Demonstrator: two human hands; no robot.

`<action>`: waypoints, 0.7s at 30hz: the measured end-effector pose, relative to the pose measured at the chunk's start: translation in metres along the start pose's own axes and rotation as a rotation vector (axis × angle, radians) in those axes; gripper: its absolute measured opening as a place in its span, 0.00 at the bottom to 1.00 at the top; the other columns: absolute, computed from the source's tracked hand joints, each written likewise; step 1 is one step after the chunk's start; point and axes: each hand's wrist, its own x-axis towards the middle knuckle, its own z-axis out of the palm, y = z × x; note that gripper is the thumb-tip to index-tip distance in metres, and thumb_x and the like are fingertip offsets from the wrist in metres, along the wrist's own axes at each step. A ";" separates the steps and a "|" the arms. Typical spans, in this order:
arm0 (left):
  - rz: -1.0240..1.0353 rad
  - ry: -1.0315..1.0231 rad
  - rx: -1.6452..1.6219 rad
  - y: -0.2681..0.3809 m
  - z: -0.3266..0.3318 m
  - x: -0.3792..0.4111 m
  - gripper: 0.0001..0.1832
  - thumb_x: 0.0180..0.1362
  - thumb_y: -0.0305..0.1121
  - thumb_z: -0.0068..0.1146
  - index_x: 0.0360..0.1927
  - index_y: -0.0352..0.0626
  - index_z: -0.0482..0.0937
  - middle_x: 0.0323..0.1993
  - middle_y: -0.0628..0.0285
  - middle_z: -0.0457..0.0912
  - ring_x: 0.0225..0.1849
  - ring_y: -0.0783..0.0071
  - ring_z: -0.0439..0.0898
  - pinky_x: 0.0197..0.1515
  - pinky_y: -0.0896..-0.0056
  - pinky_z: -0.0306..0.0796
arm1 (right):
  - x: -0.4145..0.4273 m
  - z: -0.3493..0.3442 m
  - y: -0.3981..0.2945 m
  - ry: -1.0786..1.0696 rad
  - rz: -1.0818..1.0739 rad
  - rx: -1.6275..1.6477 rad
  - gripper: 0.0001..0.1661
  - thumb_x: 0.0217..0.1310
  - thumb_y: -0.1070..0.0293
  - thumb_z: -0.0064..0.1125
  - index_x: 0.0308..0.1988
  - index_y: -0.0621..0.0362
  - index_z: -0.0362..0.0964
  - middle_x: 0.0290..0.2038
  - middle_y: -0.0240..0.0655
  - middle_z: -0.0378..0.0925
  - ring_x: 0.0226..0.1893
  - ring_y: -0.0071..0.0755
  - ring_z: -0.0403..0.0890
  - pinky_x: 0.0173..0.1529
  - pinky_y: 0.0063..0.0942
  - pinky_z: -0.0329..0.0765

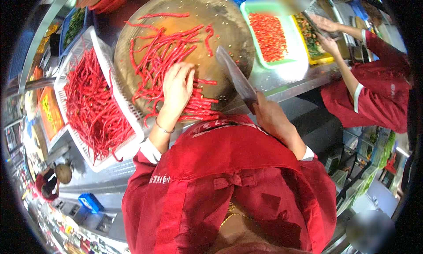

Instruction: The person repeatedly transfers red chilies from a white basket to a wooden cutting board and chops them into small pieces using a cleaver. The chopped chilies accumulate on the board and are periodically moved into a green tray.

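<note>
A round wooden chopping block (231, 32) bears a loose heap of long red chili peppers (158, 52). My left hand (178, 85) rests on the heap, fingers bent over the chilies; whether it grips any is hidden. Below and right of it, several chilies lie side by side with their ends roughly lined up near the block's near edge. My right hand (272, 116) holds a kitchen knife (236, 75) by its handle, the blade over the right part of the block, apart from the chilies. Pale seeds and small bits dot the wood.
A white plastic basket (94, 39) heaped with red chilies stands at left. Right of the block are a green basket (261, 57) of chopped red chili and a yellow tray (319, 60) of mixed food. A co-worker's hands (325, 32) are over that tray. The metal counter's edge (297, 92) runs nearby.
</note>
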 end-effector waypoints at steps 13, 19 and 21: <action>-0.157 -0.121 0.477 -0.026 0.020 0.026 0.10 0.50 0.36 0.62 0.36 0.47 0.82 0.35 0.59 0.79 0.41 0.58 0.77 0.44 0.57 0.65 | 0.002 0.007 0.022 -0.024 -0.044 -0.042 0.14 0.64 0.70 0.36 0.46 0.66 0.58 0.25 0.61 0.76 0.27 0.68 0.78 0.33 0.60 0.71; -0.211 -0.282 0.400 -0.020 0.010 0.030 0.07 0.50 0.35 0.61 0.32 0.46 0.81 0.32 0.58 0.82 0.41 0.57 0.78 0.43 0.55 0.66 | 0.006 0.010 0.024 -0.040 -0.037 -0.032 0.14 0.64 0.70 0.36 0.46 0.67 0.58 0.25 0.61 0.76 0.28 0.67 0.78 0.34 0.59 0.72; -0.217 -0.295 0.422 -0.014 0.010 0.028 0.07 0.49 0.33 0.61 0.32 0.46 0.81 0.32 0.57 0.83 0.41 0.57 0.79 0.43 0.55 0.66 | 0.007 0.008 0.020 -0.067 -0.004 -0.047 0.13 0.64 0.70 0.36 0.45 0.67 0.58 0.26 0.61 0.76 0.29 0.68 0.78 0.35 0.59 0.73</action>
